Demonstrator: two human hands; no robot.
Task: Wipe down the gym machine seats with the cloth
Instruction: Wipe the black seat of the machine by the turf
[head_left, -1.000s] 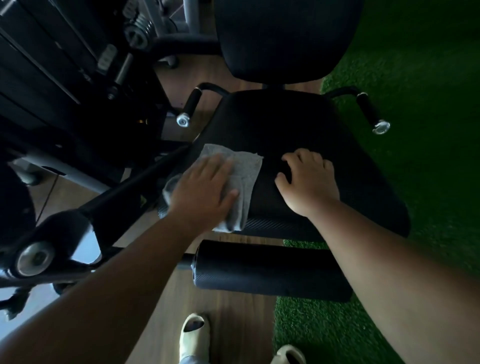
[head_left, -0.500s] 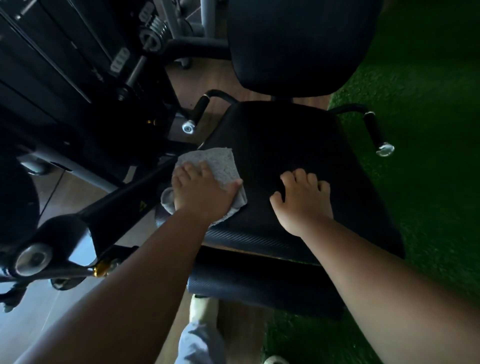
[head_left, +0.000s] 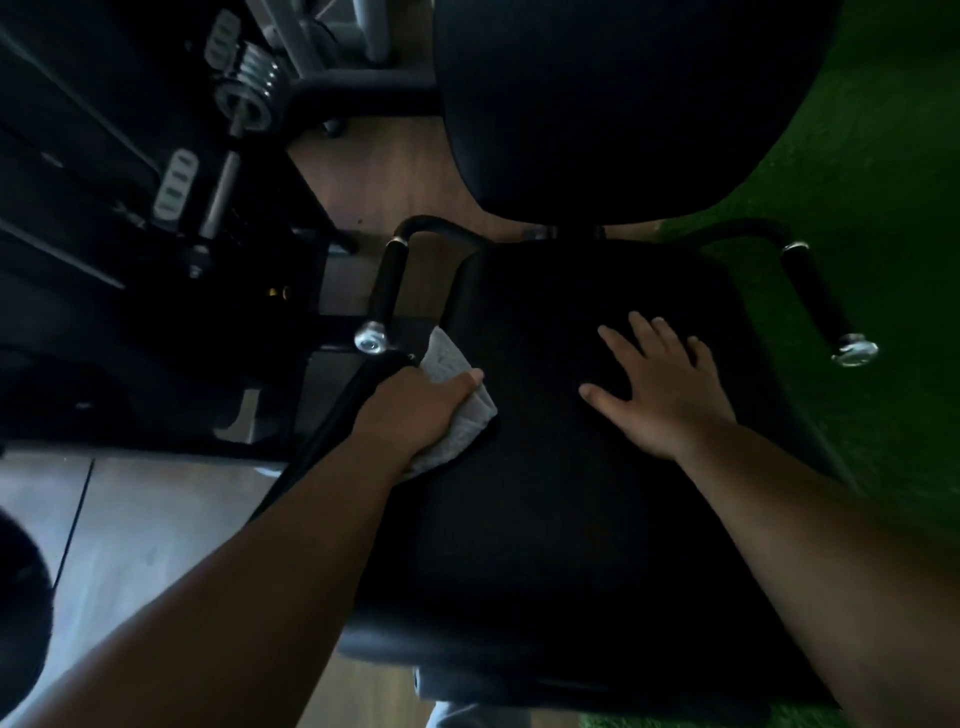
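left hand (head_left: 410, 410) clamps the cloth (head_left: 457, 415) at the seat (head_left: 545, 467) edge. right hand (head_left: 660, 389) lies spread flat, bracing. the cloth could slip off that edge.

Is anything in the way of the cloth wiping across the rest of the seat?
Only the right hand, lying flat on the seat. The left hand presses the cloth at the seat's left edge; the rest looks bare.

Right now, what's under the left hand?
The grey cloth, pressed on the left edge of the black seat. Cloth shows beyond the left hand; its middle and the seat beneath are covered.
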